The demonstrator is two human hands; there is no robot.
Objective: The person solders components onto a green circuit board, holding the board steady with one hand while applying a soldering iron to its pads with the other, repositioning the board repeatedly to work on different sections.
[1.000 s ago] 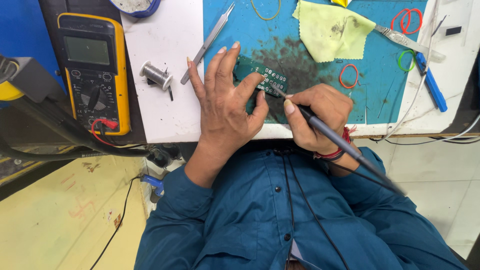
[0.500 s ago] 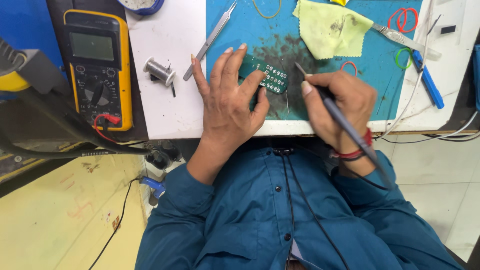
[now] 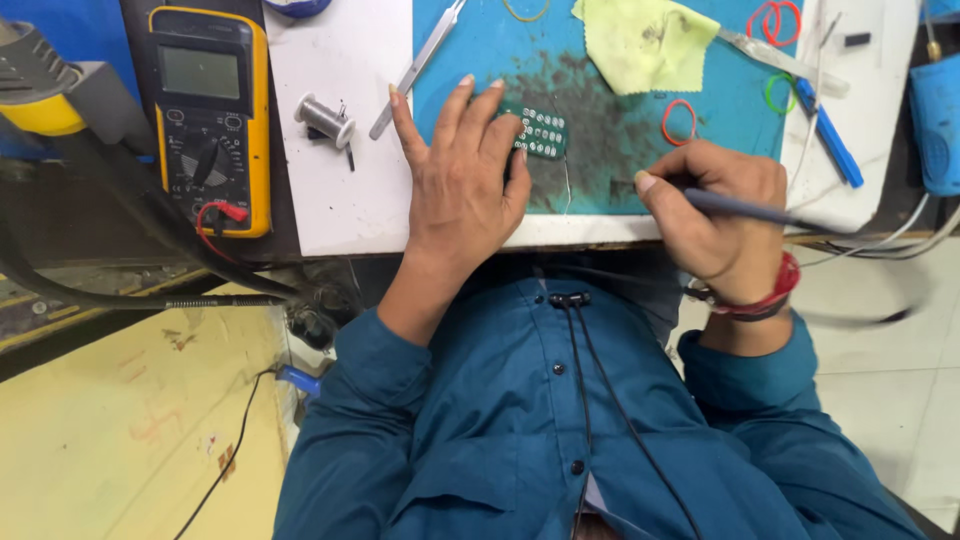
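the left hand is lying flat with fingers spread and released, its fingertips pressing on the near end of a small green circuit board, which is resting on the stained teal work mat near the middle of the worktop's front edge. the right hand is clenching around a grey soldering iron handle in a pen grip, hovering over the mat's front right part, apart from the board; the tip is hidden. a yellow cloth is lying at the mat's far edge. a solder spool and tweezers are lying on the white worktop left of the mat. a yellow multimeter is sitting at the left edge.
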